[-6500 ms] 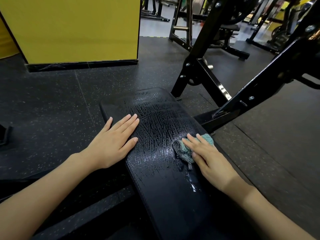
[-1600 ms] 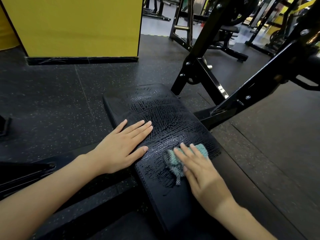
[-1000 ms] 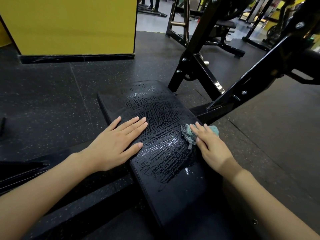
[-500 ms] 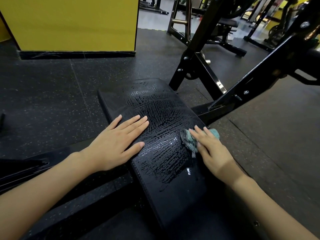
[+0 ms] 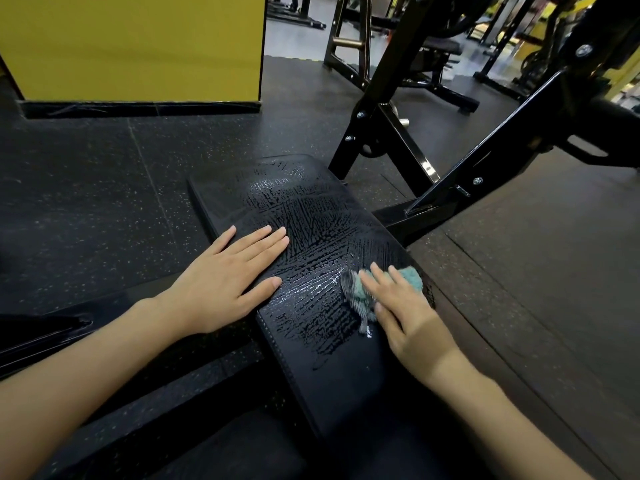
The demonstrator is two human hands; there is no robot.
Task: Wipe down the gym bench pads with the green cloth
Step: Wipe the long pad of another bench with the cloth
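Cloth [image 5: 355, 292] slid slightly nearer on wet pad [image 5: 304, 209]; right hand [image 5: 405, 313] presses it flat-fingered, left hand [image 5: 225, 282] flat, bracing. Looks soft, limp: press its bunched middle

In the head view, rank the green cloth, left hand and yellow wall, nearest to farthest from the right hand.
1. Green cloth, under the right hand, right edge of the pad.
2. Left hand, flat on the pad's left edge.
3. Yellow wall, far back left.

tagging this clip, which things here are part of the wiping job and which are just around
In the job: green cloth, bench pad, right hand pressing the cloth, left hand flat on the pad.
Just around: black rack frame, yellow wall, rubber floor.
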